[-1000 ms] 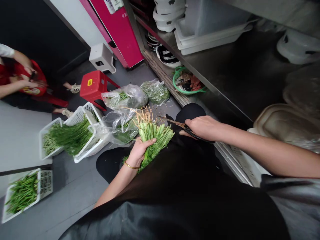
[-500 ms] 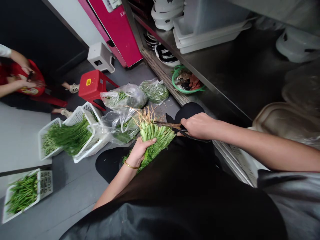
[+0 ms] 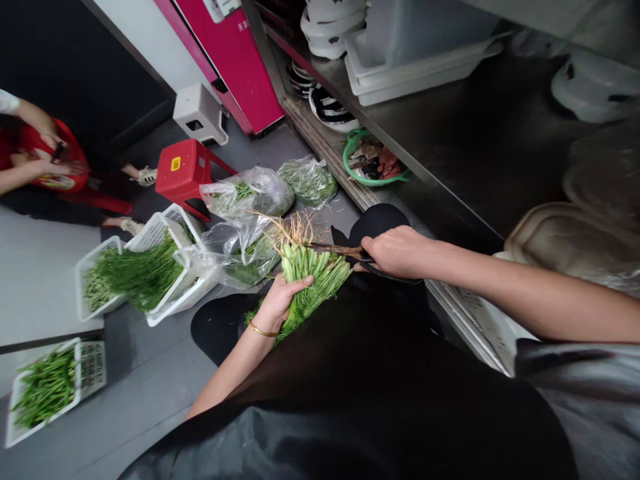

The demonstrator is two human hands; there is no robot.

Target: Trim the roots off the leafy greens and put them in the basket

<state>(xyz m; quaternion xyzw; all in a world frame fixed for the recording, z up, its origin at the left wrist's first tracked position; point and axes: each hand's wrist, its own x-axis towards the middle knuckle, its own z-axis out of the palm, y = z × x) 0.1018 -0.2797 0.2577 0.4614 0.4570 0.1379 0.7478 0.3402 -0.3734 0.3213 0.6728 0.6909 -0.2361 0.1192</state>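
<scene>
My left hand (image 3: pixel 286 300), a gold bangle at its wrist, is closed around a bunch of leafy greens (image 3: pixel 317 270) over my lap. Pale stems and stringy tan roots (image 3: pixel 295 232) point up and away from me, while feathery leaves hang below the hand. In my right hand (image 3: pixel 397 252) is a pair of dark, rusty-looking scissors (image 3: pixel 340 250), fingers closed on the black handles. The blades reach left across the stems just under the roots; whether they are open there I cannot tell. My dark apron (image 3: pixel 380 387) fills the lower view.
Plastic bags of greens (image 3: pixel 250 193) lie on the floor ahead. White baskets (image 3: pixel 160 310) of greens stand left, another basket (image 3: pixel 77 393) lower left. A red stool (image 3: pixel 177 170) is beyond. A metal shelf (image 3: pixel 435 183) edges my right; a green basket (image 3: pixel 350 167) sits underneath. Another person (image 3: pixel 37 157) sits left.
Both hands, the greens and the scissors stay almost in the same place. The whole view has shifted very slightly.
</scene>
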